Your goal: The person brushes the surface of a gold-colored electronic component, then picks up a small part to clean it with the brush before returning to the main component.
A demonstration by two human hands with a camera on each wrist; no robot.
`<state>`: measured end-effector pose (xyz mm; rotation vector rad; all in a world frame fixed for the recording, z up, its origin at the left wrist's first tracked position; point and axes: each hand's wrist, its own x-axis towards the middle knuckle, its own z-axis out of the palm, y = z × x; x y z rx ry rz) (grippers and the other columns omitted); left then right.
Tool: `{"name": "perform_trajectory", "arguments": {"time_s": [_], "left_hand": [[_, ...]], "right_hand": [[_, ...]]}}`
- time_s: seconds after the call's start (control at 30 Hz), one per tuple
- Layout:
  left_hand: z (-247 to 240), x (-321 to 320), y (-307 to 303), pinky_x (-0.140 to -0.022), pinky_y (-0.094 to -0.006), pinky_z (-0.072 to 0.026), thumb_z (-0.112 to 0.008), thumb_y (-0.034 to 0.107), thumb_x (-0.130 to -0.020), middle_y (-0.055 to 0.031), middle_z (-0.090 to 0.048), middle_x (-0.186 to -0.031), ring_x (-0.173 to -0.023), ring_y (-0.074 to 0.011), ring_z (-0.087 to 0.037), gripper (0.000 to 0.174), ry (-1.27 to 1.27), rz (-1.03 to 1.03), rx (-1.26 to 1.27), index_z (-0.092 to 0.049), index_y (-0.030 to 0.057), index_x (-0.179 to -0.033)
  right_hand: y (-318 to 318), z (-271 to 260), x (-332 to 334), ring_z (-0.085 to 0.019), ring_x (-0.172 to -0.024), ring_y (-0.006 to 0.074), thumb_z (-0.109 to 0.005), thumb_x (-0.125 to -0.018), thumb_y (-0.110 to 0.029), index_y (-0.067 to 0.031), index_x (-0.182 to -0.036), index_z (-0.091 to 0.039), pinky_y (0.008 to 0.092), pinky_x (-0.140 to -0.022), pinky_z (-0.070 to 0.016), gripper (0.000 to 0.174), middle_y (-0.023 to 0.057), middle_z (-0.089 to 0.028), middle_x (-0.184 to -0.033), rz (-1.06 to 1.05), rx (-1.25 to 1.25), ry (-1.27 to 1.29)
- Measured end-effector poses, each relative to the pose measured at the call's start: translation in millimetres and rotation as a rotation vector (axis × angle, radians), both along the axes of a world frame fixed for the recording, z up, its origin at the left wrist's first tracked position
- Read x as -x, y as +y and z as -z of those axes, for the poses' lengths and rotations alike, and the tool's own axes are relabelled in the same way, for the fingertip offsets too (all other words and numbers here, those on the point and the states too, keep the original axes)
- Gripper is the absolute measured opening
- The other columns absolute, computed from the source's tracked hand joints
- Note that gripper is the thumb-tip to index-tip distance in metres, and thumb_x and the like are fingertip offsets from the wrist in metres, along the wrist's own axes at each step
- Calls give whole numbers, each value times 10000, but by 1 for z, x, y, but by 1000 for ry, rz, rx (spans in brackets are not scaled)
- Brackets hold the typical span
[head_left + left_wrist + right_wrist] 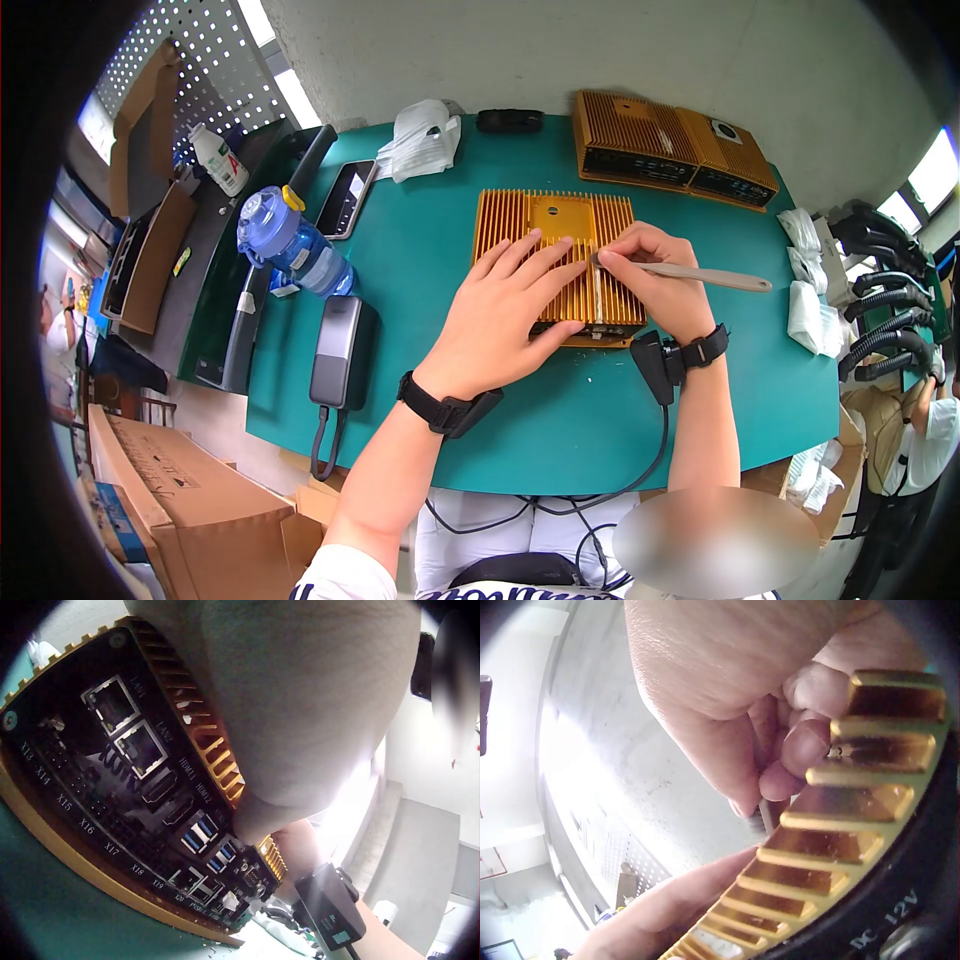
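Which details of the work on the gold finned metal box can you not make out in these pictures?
Head view: tip of the long beige stick tool, covered by the grip of the right hand.
Head view: middle fins of the gold finned metal box, under the flat left hand.
Left wrist view: lowest white port labels, too small and blurred.
Right wrist view: nearly all the tool, behind curled fingers.

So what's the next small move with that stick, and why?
Probably draw the stick along the groove toward the near edge: the right hand pinches it, tip between the fins of the gold box, pale residue lines that groove, and the left hand presses the box down.
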<state>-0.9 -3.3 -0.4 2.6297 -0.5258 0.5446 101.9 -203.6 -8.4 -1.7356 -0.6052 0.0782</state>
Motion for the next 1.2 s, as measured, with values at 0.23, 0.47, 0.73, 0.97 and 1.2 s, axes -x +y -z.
{"name": "perform_trajectory", "arguments": {"time_s": [0.23,0.47,0.73,0.97,1.2], "left_hand": [[-1,0,0,-1128,-474,-334,-698,320,-858,-97,-512,-1442,-1370,-329,-420,520,1,5,-5,-584,115,-1321],[-1,0,-1,-1128,-472,-333,-696,317,-859,-91,-515,-1440,-1370,-330,-419,519,-4,5,-10,-580,114,-1323],[-1,0,-1,-1135,-477,-324,-695,318,-861,-88,-512,-1445,-1375,-330,-415,524,-1,0,-21,-576,122,-1333],[-1,0,0,-1138,-476,-322,-697,318,-859,-91,-515,-1441,-1371,-332,-418,537,-1,7,-25,-568,115,-1340],[-1,-1,0,-1141,-464,-323,-705,321,-850,-105,-526,-1429,-1362,-335,-431,607,-15,-2,-13,-529,59,-1368]], "right_hand": [[3,-1,1,-563,-712,94,-714,-882,-82,49,-859,-675,235,-647,-456,138,36,-619,-817,19,-2,-35],[11,0,3,-584,-724,129,-702,-874,-49,54,-870,-674,256,-655,-472,106,59,-620,-821,101,-27,-85],[13,2,2,-603,-718,160,-696,-873,-54,50,-887,-686,272,-650,-483,106,87,-642,-835,130,-10,-105],[10,3,-1,-602,-690,200,-704,-859,-71,48,-878,-681,303,-627,-476,123,115,-644,-806,103,49,-180],[7,-2,4,-611,-686,189,-715,-861,-88,44,-875,-681,300,-629,-483,137,111,-654,-805,96,103,-172]]}}
